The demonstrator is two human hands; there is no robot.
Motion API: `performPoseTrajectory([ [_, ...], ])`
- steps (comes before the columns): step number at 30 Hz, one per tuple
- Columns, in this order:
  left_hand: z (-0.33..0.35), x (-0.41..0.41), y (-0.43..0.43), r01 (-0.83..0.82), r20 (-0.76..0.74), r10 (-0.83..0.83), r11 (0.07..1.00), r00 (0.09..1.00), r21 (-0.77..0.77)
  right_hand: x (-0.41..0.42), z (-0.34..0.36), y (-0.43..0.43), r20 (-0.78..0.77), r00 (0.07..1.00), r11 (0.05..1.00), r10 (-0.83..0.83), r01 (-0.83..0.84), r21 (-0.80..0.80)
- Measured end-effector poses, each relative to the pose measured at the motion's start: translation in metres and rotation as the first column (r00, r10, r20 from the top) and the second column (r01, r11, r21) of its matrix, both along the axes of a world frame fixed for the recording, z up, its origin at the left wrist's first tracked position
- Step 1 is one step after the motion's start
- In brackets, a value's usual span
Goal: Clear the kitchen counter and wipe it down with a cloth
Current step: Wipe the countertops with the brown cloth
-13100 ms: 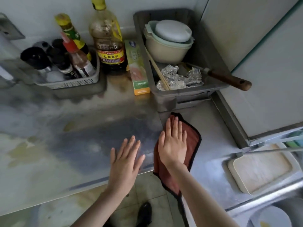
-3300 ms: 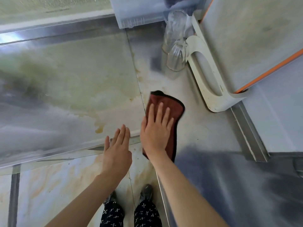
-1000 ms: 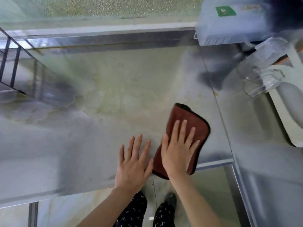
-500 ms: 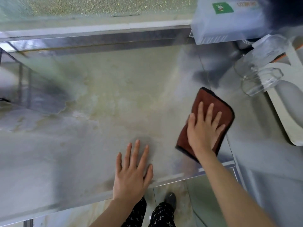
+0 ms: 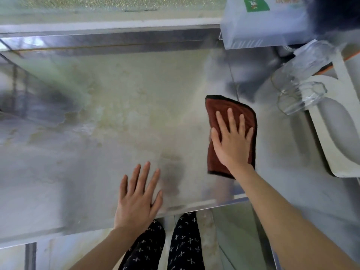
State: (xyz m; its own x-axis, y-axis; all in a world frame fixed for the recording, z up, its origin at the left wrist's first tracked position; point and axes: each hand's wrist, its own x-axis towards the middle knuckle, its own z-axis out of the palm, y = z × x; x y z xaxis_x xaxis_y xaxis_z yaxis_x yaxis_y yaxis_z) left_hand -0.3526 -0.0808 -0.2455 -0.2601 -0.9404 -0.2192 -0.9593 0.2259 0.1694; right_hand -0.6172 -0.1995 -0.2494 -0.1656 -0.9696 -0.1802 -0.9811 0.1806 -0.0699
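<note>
Cloth [image 5: 220,110] under flat right hand [image 5: 231,145], now apart from splayed left hand [image 5: 136,201]

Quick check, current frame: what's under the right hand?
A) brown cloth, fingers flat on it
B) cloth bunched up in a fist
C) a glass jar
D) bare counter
A: the right hand lies with straight, spread fingers pressing on the brown cloth, which is flat on the steel counter; the left hand rests flat on bare counter, and the glass jars stand apart to the right.
</note>
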Motion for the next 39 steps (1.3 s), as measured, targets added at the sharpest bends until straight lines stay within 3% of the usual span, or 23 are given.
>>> performPoseTrajectory([
  [5,-0.001,-0.002,0.000,-0.015,0.001,0.015,1.000,1.000,0.014,0.002,0.001,-0.010,0.025,0.999,0.998,-0.040,0.041,-0.050],
  [12,0.018,-0.046,-0.033,-0.114,-0.098,0.112,0.993,0.989,-0.012,-0.023,0.003,0.036,0.044,0.953,0.954,0.300,-0.300,-0.017],
  [18,0.005,-0.143,-0.124,-0.046,-0.084,0.041,0.997,0.996,-0.056,-0.072,-0.002,-0.057,0.035,0.992,0.991,0.120,-0.117,-0.061],
  [24,-0.012,-0.156,-0.135,0.012,-0.007,-0.012,0.997,1.000,-0.071,-0.077,-0.008,-0.120,0.060,0.998,0.995,0.025,-0.019,-0.097],
  [26,-0.014,-0.155,-0.135,0.018,-0.004,-0.018,0.997,1.000,-0.081,-0.071,-0.004,-0.108,0.054,0.986,0.981,0.155,-0.147,-0.122],
  [29,-0.013,-0.154,-0.136,0.020,-0.017,-0.022,0.998,1.000,-0.068,-0.070,-0.001,-0.080,0.061,0.887,0.888,0.458,-0.452,-0.083],
  [31,-0.012,-0.154,-0.136,0.023,-0.029,-0.025,0.998,0.999,-0.060,-0.075,-0.001,-0.079,0.080,0.843,0.847,0.532,-0.528,-0.067],
  [34,-0.011,-0.154,-0.135,0.027,-0.032,-0.028,0.998,0.999,-0.052,-0.083,-0.003,-0.112,0.050,0.863,0.863,0.503,-0.499,-0.074],
  [39,-0.009,-0.155,-0.137,0.021,-0.012,-0.021,0.999,1.000,-0.035,-0.076,-0.003,-0.184,0.047,0.953,0.954,0.300,-0.298,-0.042],
])
